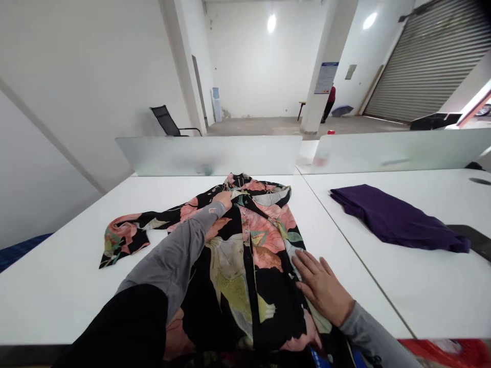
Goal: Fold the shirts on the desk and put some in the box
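1. Head view: floral shirt (245, 255) lies spread, front up, on the white worktop (57, 286); one sleeve extends left, unfolded.
2. Left hand (223, 198) pinches the collar area.
3. Right hand (321, 286) rests flat, released, on the shirt's right edge.
4. Folding seemingly barely begun; purple cloth (395, 220) lies well apart.

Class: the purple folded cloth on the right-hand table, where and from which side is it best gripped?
Probably the near right end of the purple cloth, approached from the person's right hand side: it lies flat, and the folded layers look thickest there for a pinch grip.
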Demonstrator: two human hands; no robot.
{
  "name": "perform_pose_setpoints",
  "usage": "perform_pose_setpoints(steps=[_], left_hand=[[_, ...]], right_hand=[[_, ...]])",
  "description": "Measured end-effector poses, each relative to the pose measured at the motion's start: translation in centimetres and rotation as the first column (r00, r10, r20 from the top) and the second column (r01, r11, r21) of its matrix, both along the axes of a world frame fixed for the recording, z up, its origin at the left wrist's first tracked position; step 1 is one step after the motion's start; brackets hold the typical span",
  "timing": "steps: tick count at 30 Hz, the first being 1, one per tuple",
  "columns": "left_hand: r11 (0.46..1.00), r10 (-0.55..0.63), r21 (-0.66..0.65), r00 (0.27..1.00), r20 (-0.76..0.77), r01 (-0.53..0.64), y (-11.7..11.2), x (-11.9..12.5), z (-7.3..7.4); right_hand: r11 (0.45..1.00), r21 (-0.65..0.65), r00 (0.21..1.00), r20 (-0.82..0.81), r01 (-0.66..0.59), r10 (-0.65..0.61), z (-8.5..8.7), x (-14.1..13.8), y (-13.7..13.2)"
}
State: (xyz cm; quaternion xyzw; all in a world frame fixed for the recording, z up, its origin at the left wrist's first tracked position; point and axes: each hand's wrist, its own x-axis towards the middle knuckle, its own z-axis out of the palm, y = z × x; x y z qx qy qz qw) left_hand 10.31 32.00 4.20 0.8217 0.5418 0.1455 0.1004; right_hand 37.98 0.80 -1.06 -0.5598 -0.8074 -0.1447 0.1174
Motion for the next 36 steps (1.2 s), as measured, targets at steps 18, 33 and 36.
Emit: perform_pose_setpoints(steps=[18, 33, 36], left_hand=[[0.916, -0.028, 0.347, 0.895, -0.445, 0.201, -5.1, -7.0, 0.9], [0.947, 0.020, 0.315, 0.962, -0.272, 0.070, -9.1, -10.1, -1.7], [0.940, -0.005, 0.328, 0.963, -0.270, 0.097, -9.1, -11.0, -2.0]], right_hand=[[1.000, 0.008, 1.000, 0.029, -0.003, 0.003, -2.5, 0.3, 0.7], [0.998, 0.019, 0.979, -0.196, 0.063, -0.058, 6.5, -2.5, 12.0], [0.996, -0.031, 0.995, -0.037, 0.088, -0.090, 6.1, -5.9, 17.1]])
